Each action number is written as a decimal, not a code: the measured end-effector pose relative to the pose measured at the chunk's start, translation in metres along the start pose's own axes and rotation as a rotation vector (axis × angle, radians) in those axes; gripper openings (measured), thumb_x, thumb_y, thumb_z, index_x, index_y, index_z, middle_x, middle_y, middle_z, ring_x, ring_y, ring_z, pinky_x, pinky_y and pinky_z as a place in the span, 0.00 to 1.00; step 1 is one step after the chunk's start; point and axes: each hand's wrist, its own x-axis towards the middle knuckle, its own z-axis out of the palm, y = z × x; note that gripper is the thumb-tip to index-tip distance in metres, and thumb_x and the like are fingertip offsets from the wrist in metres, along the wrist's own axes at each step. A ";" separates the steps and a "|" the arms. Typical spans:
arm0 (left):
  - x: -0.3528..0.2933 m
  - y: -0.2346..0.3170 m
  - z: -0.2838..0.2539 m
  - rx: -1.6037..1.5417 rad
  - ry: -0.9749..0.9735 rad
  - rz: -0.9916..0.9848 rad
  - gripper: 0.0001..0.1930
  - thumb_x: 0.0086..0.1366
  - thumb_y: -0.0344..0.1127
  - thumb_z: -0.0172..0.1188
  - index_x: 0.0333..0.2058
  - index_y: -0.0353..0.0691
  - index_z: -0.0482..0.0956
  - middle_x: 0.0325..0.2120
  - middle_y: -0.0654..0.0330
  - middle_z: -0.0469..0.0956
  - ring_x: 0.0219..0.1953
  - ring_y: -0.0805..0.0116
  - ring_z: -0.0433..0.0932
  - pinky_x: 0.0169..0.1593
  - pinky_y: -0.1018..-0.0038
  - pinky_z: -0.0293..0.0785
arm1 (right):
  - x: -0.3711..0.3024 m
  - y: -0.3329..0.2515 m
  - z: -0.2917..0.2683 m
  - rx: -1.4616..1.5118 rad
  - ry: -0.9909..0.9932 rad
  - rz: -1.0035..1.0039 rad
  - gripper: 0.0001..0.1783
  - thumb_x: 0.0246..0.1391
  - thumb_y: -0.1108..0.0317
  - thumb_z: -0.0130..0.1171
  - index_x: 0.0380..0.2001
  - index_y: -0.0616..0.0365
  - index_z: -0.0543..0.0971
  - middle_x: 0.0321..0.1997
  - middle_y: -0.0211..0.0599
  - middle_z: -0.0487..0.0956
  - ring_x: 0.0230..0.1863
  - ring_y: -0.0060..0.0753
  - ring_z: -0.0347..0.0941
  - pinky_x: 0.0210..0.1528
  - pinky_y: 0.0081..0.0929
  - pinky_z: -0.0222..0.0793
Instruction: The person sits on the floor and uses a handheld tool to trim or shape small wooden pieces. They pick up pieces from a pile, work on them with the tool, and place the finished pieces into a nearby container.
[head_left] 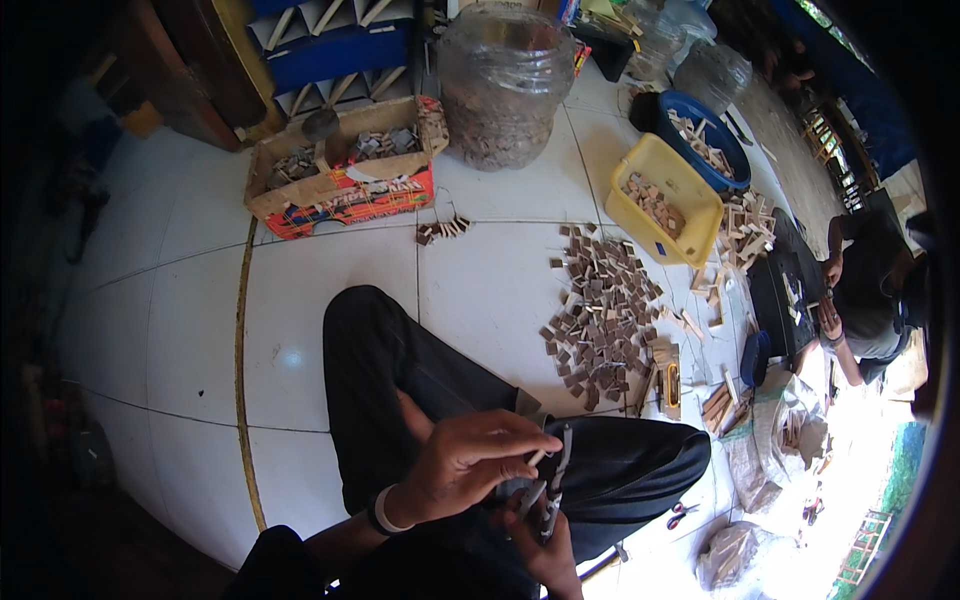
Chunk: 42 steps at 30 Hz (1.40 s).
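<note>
Over my lap, my left hand (455, 470), with a pale band at the wrist, pinches a small light wooden stick (537, 458) between thumb and fingers. My right hand (545, 556) is closed around the lower end of a long, narrow grey piece (562, 455) pointing upward; its exact kind is unclear. A second flat grey bit shows beside it, close to the left fingertips. Both hands are nearly touching. In front of my knee, many small brown square pieces with light sticks (600, 310) lie in a heap on the floor.
A cardboard box (350, 205) of small pieces stands ahead, beside a plastic-wrapped bundle (500, 90). A yellow tub (708, 225) and blue basin (741, 165) hold wooden pieces. Scissors (680, 515) lie at right. Another person (868, 280) works at far right.
</note>
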 end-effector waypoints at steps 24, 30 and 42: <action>0.100 -0.138 -0.187 0.170 0.391 -0.158 0.12 0.74 0.33 0.62 0.50 0.34 0.83 0.43 0.64 0.84 0.42 0.80 0.78 0.48 0.79 0.75 | 0.035 0.023 -0.089 0.204 0.366 -0.194 0.30 0.74 0.60 0.52 0.72 0.62 0.62 0.54 0.53 0.82 0.55 0.40 0.80 0.59 0.36 0.74; 0.144 -0.198 -0.278 0.524 0.368 -0.287 0.10 0.71 0.34 0.64 0.42 0.32 0.86 0.30 0.64 0.83 0.33 0.77 0.78 0.38 0.76 0.76 | 0.019 0.027 -0.135 0.560 0.448 -0.173 0.33 0.72 0.52 0.54 0.74 0.45 0.61 0.61 0.50 0.79 0.60 0.47 0.77 0.63 0.48 0.71; 0.136 -0.226 -0.292 0.321 0.304 -0.530 0.11 0.70 0.32 0.60 0.45 0.33 0.83 0.30 0.63 0.82 0.30 0.77 0.79 0.33 0.78 0.75 | 0.035 0.038 -0.144 0.623 0.410 -0.135 0.36 0.70 0.48 0.54 0.76 0.45 0.59 0.63 0.48 0.76 0.61 0.46 0.76 0.64 0.46 0.71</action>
